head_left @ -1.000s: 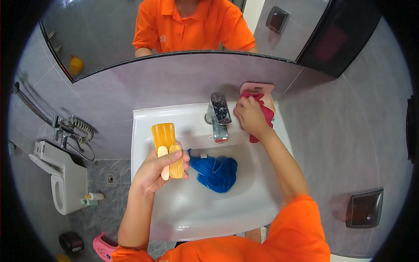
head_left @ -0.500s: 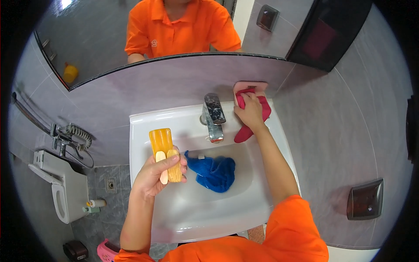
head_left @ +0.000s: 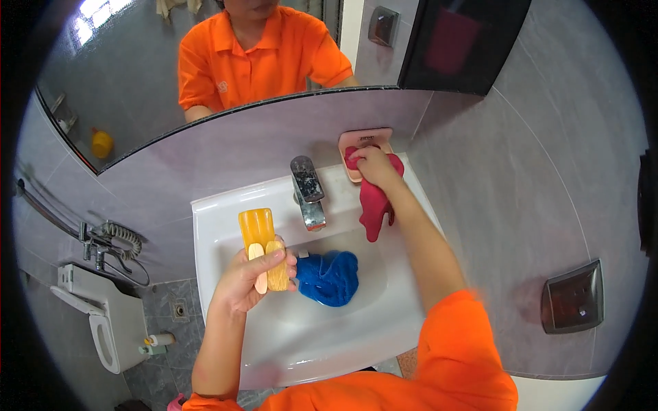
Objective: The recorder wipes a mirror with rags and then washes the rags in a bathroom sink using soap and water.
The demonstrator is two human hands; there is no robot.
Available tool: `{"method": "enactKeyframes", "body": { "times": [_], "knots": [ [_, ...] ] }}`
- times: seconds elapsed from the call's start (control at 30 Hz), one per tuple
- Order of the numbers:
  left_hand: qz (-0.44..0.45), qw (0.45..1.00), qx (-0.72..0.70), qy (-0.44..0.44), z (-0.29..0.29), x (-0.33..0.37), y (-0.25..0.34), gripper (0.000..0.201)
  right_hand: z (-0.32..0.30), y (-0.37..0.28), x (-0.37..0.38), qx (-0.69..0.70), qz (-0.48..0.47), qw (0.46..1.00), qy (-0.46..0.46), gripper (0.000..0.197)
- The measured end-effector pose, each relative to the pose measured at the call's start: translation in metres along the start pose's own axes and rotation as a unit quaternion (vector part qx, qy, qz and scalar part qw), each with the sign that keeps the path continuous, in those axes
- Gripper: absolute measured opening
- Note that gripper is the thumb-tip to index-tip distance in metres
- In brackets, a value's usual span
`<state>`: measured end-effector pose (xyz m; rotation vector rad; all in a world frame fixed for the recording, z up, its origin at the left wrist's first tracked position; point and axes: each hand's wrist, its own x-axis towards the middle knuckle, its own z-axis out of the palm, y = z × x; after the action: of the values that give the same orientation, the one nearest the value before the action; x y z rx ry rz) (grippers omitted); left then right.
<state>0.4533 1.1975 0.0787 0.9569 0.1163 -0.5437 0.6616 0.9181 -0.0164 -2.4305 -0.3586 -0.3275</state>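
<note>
The step in hand, as I judge it, is handling the red cloth (head_left: 374, 205) at the pink soap dish (head_left: 348, 141); I cannot tell whether I am laying it down or lifting it. The fingers of my right hand (head_left: 374, 164) are bunched narrow on its upper part, with a fold poking out just left of them and the rest draping below, toward the basin (head_left: 322, 351). The next move calls for gathering that loose length without letting it slide from the fingers. My left hand (head_left: 255, 275) holds a yellow ice-pop-shaped bar (head_left: 257, 227) by its two stick-like handles (head_left: 256, 262), thumb across them, the bar pointing away beyond the fingers. Just right of those fingers lies a crumpled blue cloth (head_left: 332, 277).
</note>
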Motion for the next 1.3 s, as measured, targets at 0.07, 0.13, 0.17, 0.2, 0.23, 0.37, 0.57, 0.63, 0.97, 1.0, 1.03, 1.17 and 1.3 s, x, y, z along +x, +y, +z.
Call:
{"method": "enactKeyframes", "body": {
  "times": [0.07,0.13,0.17,0.2,0.23,0.37,0.57,0.63,0.97,1.0,1.03,1.17,1.3],
  "knots": [
    [0.010,1.000,-0.001,0.009,-0.008,-0.001,0.000,0.023,0.001,-0.032,0.003,0.004,0.033,0.998,-0.062,0.024],
    [0.006,1.000,-0.007,0.001,-0.008,0.001,-0.004,0.023,-0.010,-0.031,-0.001,0.024,0.011,0.993,-0.113,0.026],
    [-0.003,1.000,-0.005,0.000,-0.007,0.001,-0.006,0.021,-0.013,-0.031,-0.008,-0.060,-0.005,0.985,-0.159,0.027],
    [-0.006,1.000,-0.002,-0.002,-0.004,0.004,-0.005,0.019,-0.022,-0.032,-0.007,-0.062,-0.006,0.985,-0.158,0.027],
    [-0.006,1.000,-0.002,-0.003,-0.002,0.006,-0.006,0.019,-0.031,-0.032,-0.007,-0.079,-0.039,0.983,-0.162,0.025],
    [-0.002,1.000,-0.008,-0.019,0.000,-0.002,-0.003,0.020,-0.063,-0.014,0.000,-0.220,-0.023,0.965,-0.145,0.019],
    [0.018,0.999,-0.016,0.024,-0.012,-0.010,-0.003,0.019,-0.052,-0.013,-0.038,-0.367,-0.083,0.925,-0.058,0.022],
    [0.020,0.999,-0.021,0.021,-0.009,-0.010,-0.003,0.018,-0.048,-0.017,-0.036,-0.371,-0.038,0.925,-0.069,0.024],
    [0.008,1.000,-0.013,-0.016,-0.012,-0.023,-0.006,0.022,-0.086,-0.008,-0.002,-0.312,0.135,0.926,-0.165,0.032],
    [0.007,1.000,-0.015,-0.006,-0.013,-0.024,-0.005,0.021,-0.102,0.003,0.001,-0.302,0.165,0.923,-0.173,0.036],
    [0.009,1.000,-0.017,-0.006,-0.016,-0.025,-0.005,0.021,-0.108,0.000,0.003,-0.289,0.196,0.919,-0.182,0.043],
    [0.009,0.999,-0.032,0.011,-0.023,-0.024,-0.001,0.021,-0.085,-0.020,-0.006,0.046,0.080,0.994,0.057,0.043],
    [0.012,0.999,-0.038,0.009,-0.021,-0.022,0.002,0.021,-0.011,-0.035,-0.034,-0.291,0.029,0.954,0.060,0.032]
  ]
}}
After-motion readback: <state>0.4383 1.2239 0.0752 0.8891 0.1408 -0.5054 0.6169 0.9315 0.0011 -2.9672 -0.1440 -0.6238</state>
